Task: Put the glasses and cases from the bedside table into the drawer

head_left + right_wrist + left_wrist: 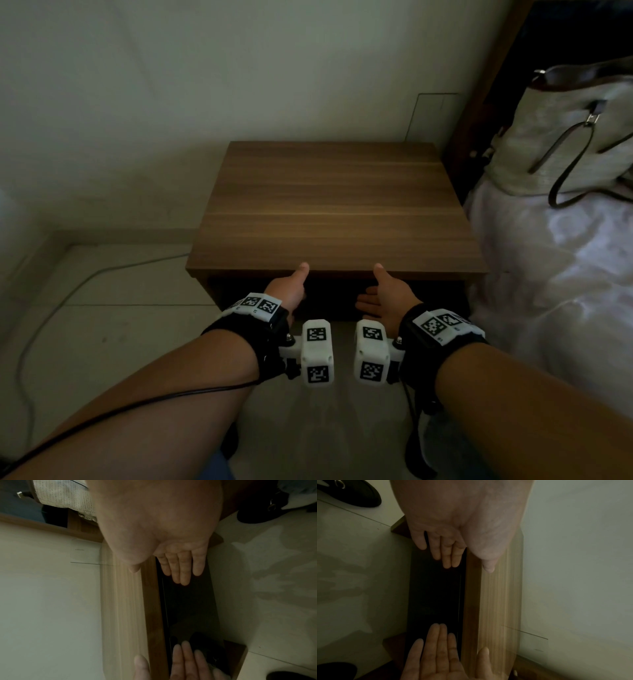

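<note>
The two forearms are filling the bottom of the head view, each wearing a black wrist strap. Above them the bedside table (337, 205) is sitting mid-frame with its tabletop showing nothing on it. Below its front edge the drawer (329, 301) is lying in deep shadow, and whether it is fully closed I cannot tell. The left hand (289, 286) and the right hand (388, 294) are both flat against the drawer front, fingers straight, thumbs hooking over the table's edge, each grip released and holding nothing. No glasses or cases are showing on top, so they are probably already inside, and the push looks like the closing step. If the drawer is still ajar, uneven pressure could be skewing it, or a fingertip could be getting pinched under the edge. Only the right wrist view is showing dim dark shapes (205, 642) at its lower right, possibly the cases; only the head view is showing the handbag (561, 137) at upper right.
</note>
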A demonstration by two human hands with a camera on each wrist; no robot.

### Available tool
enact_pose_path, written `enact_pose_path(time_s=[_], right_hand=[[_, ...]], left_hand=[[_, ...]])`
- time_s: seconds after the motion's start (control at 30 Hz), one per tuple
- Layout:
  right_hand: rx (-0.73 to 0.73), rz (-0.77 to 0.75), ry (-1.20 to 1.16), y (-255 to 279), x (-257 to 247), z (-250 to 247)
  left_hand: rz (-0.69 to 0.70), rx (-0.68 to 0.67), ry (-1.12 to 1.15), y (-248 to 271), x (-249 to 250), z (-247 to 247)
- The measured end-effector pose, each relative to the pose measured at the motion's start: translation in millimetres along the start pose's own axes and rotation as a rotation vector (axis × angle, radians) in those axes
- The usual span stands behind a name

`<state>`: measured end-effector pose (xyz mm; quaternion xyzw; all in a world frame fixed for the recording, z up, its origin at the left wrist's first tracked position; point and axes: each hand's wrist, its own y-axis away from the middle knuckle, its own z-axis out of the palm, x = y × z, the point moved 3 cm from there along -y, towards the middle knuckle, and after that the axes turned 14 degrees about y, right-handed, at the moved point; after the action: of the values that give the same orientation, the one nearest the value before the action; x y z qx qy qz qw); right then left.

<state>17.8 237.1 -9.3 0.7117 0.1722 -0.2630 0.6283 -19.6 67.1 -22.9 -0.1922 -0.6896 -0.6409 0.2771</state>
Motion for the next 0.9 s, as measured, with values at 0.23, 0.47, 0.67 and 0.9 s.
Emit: enact_pose_path(time_s=[0.23,0.47,0.67,0.9], right_hand=[[0.011,0.008,-0.045,-9,-3,2],[0.017,0.017,-0.066,-16,-5,2],[-0.001,0.030,-0.156,-19,-5,1],[-0.046,0.004,-0.222,-11,-2,4]], left_hand=[[0.024,0.023,0.027,-6,2,3],[0.006,0.012,0.086,-7,4,4],[0.005,-0.024,0.134,-5,3,4],[0.019,-0.115,0.088,4,-3,5]])
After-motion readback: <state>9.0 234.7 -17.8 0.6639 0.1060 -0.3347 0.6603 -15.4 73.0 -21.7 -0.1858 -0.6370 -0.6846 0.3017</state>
